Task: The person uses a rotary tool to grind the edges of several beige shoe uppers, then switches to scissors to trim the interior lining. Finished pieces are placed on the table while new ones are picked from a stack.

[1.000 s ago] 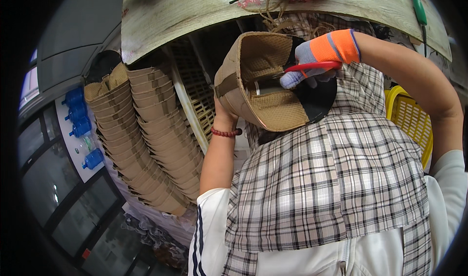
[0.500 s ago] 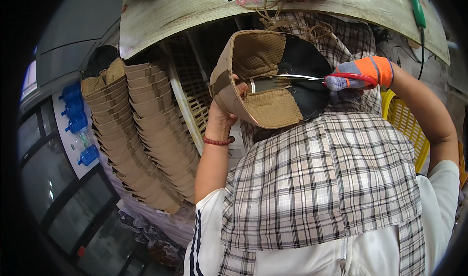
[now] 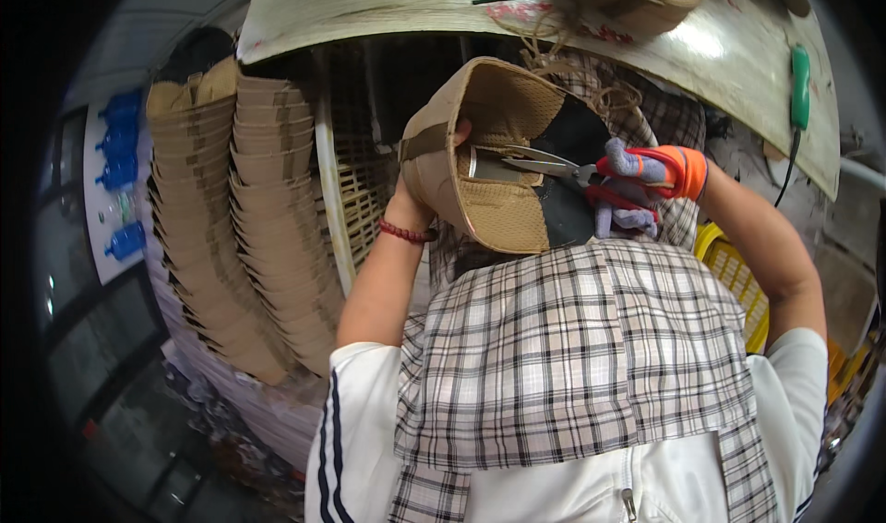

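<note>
A tan cap (image 3: 498, 87) with mesh-textured lining and a black part at its right is held up in front of my chest, its hollow side facing me. My bare left hand (image 3: 417, 195) grips its left side, the thumb hooked over the edge into the hollow. A red bracelet circles that wrist. My right hand (image 3: 646, 186), in a grey and orange glove, is closed round the red handles of a pair of scissors (image 3: 544, 165). The blades are spread and reach over the black part into the cap, near a pale strip in the lining. Whether they touch material, I cannot tell.
Two tall stacks of tan caps (image 3: 268, 200) stand at my left beside a cream plastic crate (image 3: 355, 191). Across the front runs a worn table (image 3: 388, 11) with more tan pieces and a green-handled corded tool (image 3: 799, 89). A yellow basket (image 3: 738, 274) sits at my right.
The scissor blades have gone from together to spread, and my right hand has changed its hold on the handles. My left hand still grips the cap. The view has shifted, showing more of the table.
</note>
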The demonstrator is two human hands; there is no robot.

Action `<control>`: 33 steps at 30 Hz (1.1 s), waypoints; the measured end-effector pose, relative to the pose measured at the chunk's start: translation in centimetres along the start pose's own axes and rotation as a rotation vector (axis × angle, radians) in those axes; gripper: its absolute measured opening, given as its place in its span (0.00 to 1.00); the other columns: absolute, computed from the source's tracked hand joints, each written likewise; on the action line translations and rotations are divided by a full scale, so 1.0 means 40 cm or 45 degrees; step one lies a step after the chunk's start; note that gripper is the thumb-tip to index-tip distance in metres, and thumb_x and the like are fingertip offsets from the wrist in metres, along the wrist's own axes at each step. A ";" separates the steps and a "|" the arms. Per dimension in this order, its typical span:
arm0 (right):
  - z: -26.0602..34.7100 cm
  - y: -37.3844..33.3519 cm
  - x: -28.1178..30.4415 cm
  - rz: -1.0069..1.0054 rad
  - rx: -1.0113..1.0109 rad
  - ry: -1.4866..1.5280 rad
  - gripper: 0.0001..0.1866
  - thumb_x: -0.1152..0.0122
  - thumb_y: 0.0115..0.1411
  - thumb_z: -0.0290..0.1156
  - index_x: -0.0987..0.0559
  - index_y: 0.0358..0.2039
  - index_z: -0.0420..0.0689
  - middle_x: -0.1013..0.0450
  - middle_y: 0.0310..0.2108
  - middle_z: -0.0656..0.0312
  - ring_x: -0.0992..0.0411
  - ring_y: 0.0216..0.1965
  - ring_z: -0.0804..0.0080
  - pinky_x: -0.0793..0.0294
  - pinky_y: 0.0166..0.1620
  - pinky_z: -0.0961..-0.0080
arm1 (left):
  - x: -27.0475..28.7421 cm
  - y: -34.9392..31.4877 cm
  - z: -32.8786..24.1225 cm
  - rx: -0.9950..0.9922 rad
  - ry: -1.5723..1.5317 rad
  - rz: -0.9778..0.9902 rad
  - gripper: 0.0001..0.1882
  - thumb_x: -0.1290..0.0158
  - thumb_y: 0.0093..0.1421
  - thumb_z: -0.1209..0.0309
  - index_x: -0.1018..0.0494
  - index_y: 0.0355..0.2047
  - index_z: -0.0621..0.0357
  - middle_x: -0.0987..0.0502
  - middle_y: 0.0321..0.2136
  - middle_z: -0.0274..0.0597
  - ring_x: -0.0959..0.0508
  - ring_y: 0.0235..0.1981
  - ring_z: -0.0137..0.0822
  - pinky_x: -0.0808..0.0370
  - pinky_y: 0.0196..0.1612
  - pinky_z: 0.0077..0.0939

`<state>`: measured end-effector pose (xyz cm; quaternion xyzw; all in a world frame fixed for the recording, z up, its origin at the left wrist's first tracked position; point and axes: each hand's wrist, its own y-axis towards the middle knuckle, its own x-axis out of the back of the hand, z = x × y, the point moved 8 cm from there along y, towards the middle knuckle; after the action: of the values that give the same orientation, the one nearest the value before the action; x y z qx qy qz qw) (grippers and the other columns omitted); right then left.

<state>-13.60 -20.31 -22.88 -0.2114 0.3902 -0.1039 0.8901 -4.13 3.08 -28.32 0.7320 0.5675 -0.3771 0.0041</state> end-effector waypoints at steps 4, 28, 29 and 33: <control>0.013 -0.033 0.050 -0.227 -0.042 -0.222 0.53 0.68 0.57 0.78 0.19 0.42 0.35 0.32 0.18 0.65 0.32 0.18 0.78 0.31 0.22 0.79 | 0.056 0.011 0.027 -0.046 0.073 0.047 0.22 0.41 0.62 0.70 0.28 0.56 0.56 0.24 0.49 0.34 0.25 0.49 0.29 0.26 0.52 0.26; 0.111 -0.057 0.014 -0.807 -0.285 -1.209 0.36 0.37 0.54 0.62 0.25 0.44 0.38 0.25 0.26 0.51 0.25 0.26 0.59 0.27 0.31 0.66 | 0.063 -0.102 -0.031 0.118 -0.233 0.099 0.20 0.42 0.59 0.78 0.28 0.53 0.59 0.24 0.46 0.38 0.25 0.48 0.33 0.28 0.52 0.29; 0.112 -0.059 0.007 -0.847 -0.250 -1.270 0.35 0.39 0.54 0.64 0.24 0.42 0.40 0.25 0.25 0.51 0.24 0.27 0.55 0.27 0.31 0.64 | 0.062 -0.109 -0.041 0.081 -0.149 -0.016 0.20 0.44 0.60 0.75 0.29 0.54 0.59 0.24 0.47 0.39 0.25 0.48 0.33 0.27 0.51 0.28; 0.094 -0.078 -0.021 -0.964 -0.292 -1.197 0.42 0.41 0.46 0.75 0.21 0.39 0.44 0.22 0.25 0.55 0.21 0.32 0.60 0.25 0.35 0.65 | 0.120 -0.167 -0.086 -0.209 0.321 -0.092 0.26 0.58 0.70 0.55 0.36 0.61 0.59 0.30 0.57 0.42 0.28 0.55 0.36 0.27 0.56 0.33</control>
<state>-11.44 -21.69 -18.64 -0.4530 -0.1378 -0.2657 0.8397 -7.47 10.90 -25.70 0.7498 0.6184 -0.2345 -0.0210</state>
